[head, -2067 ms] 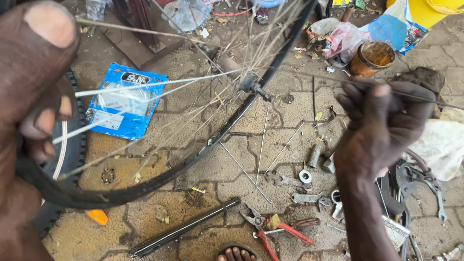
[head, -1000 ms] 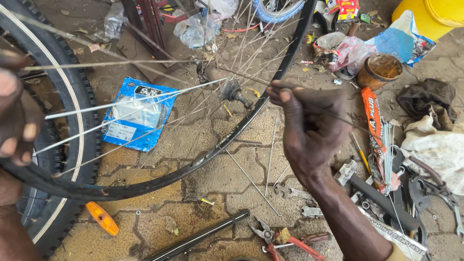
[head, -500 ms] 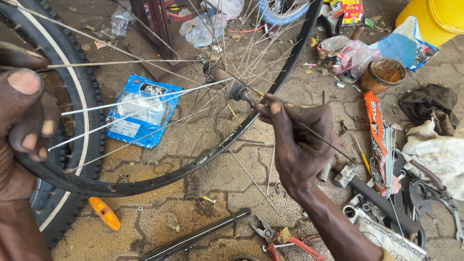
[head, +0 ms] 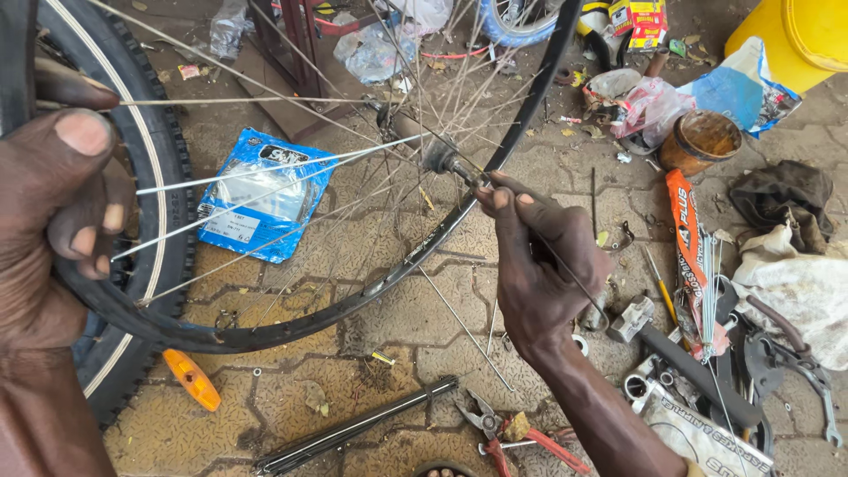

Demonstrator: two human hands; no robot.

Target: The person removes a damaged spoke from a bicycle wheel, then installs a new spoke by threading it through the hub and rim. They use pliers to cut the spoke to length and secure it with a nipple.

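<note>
A black bicycle wheel rim [head: 415, 269] with many thin metal spokes is held up over a paved floor. My left hand [head: 57, 212] grips the rim at the left edge, fingers curled round it. My right hand [head: 539, 265] pinches a loose spoke [head: 579, 287] between thumb and fingers, its tip right at the wheel's hub [head: 442, 159]. A tyred wheel [head: 150, 230] lies under the rim at the left.
A blue plastic packet [head: 265, 194] lies under the spokes. Pliers with red handles [head: 517, 433], a black rod [head: 353, 428], an orange reflector [head: 194, 380], a brown tin [head: 700, 140], a yellow container [head: 795, 40], spanners and rags crowd the right side.
My right hand has moved left from the tool pile to the hub, carrying the spoke. The view has shifted, bringing the tyred wheel into sight.
</note>
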